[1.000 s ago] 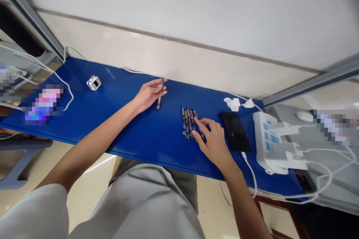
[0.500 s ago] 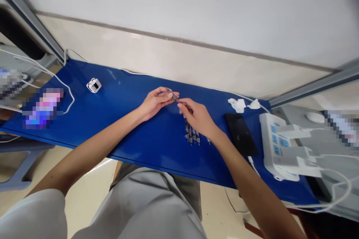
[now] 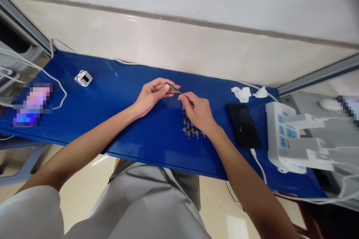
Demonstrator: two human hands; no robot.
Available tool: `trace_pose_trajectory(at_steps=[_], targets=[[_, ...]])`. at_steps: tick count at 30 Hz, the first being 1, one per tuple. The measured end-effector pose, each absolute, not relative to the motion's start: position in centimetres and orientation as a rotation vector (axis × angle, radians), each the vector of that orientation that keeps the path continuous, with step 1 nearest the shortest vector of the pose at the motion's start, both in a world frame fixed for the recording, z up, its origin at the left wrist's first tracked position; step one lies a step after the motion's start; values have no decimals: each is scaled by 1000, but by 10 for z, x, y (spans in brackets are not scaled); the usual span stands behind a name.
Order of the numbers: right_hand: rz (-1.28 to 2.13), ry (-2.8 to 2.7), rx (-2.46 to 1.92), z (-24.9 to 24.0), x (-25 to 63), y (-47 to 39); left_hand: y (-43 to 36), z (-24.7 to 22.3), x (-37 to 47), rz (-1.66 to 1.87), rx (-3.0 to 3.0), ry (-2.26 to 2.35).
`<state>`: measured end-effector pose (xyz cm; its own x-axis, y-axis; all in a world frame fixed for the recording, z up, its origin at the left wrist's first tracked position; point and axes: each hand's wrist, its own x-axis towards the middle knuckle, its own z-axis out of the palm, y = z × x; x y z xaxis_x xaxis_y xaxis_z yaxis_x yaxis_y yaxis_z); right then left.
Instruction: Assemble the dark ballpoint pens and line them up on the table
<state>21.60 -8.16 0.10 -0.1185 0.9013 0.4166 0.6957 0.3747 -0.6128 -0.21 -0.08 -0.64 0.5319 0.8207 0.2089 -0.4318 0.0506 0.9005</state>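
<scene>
Above the blue table, my left hand (image 3: 153, 95) pinches one end of a slim dark pen (image 3: 174, 89) between thumb and fingers. My right hand (image 3: 196, 109) is closed on the pen's other end, its fingertips close to the left ones. The pen slants down to the right, and its right part is hidden by my right fingers. Beneath my right hand several clear-and-black pens (image 3: 190, 129) lie side by side on the table, their upper ends covered by the hand.
On the blue table (image 3: 134, 130), a black phone (image 3: 244, 126) lies right of the pens, beside a white power strip (image 3: 280, 134) with plugged-in chargers. Crumpled tissue (image 3: 241, 94) is behind it. A small white device (image 3: 83, 78) and a lit phone (image 3: 33, 106) are at the left.
My view has shifted slightly. Both hands stay together on the pen, and its angle is a little changed; the other things on the table lie as before.
</scene>
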Motion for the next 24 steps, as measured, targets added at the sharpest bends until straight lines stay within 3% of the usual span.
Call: trace_pose_trajectory(at_steps=[6,24], targets=[[281,-1968,-1372,-1,216,-80,-1,-9,-2,1094,1191,560],[249,-1985,-1422,-1,222,-81,-5,-5,-2,956,1195,528]])
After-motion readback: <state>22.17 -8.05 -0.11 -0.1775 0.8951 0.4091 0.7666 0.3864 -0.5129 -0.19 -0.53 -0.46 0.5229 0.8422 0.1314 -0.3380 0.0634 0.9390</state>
